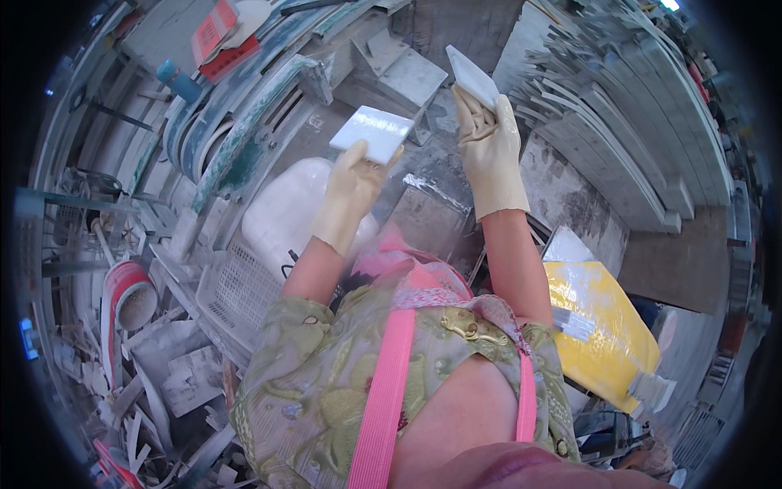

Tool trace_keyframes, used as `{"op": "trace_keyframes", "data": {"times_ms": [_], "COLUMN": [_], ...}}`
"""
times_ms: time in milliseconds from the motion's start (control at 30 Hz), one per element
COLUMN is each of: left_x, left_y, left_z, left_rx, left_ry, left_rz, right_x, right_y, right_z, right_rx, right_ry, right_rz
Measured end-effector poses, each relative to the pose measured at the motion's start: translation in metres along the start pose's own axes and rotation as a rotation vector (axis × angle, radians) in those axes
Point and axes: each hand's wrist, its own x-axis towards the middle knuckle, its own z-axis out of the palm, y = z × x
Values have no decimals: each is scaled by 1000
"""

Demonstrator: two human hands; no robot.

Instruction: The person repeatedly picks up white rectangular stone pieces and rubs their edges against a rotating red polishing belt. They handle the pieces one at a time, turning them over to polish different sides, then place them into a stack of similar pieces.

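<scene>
Cream rubber gloves cover both of my hands. My left hand (359,189) grips a glossy white tile (373,133) by its near edge, thumb on top and fingers underneath. The tile lies nearly flat in front of me. Farther off and to the right, my right hand (492,147) is raised and closed on a second white tile (472,77), which is tilted up on edge. The two tiles are apart. Beyond them stands a dusty grey machine block (399,77). Part of each hand's fingers is hidden behind its tile.
A white rounded tub (285,208) and a perforated plastic basket (236,281) sit at left. Long pale strips (619,114) are stacked at far right. A yellow wrapped package (603,318) lies by my right elbow. A red box (224,41) and blue bottle (177,80) stand at far left.
</scene>
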Motion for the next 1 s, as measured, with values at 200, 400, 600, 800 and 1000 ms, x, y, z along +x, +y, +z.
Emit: {"op": "trace_keyframes", "data": {"times_ms": [200, 400, 600, 800, 1000], "left_x": [6, 7, 7, 11, 20], "left_y": [-1, -4, -1, 1, 0], "left_z": [4, 12, 10, 8, 23], "left_rx": [-11, -18, -99, -151, -353], "left_ry": [11, 21, 15, -2, 4], "left_rz": [43, 59, 73, 79, 28], "right_x": [-1, -6, -9, -6, -4], "right_y": [-4, -1, 5, 1, -9], "right_z": [-6, -9, -6, -14, -27], "right_rx": [86, -111, -194, -176, -178], "right_ry": [7, -106, -199, -178, -112], "right_rz": [11, 71, 150, 151, 38]}}
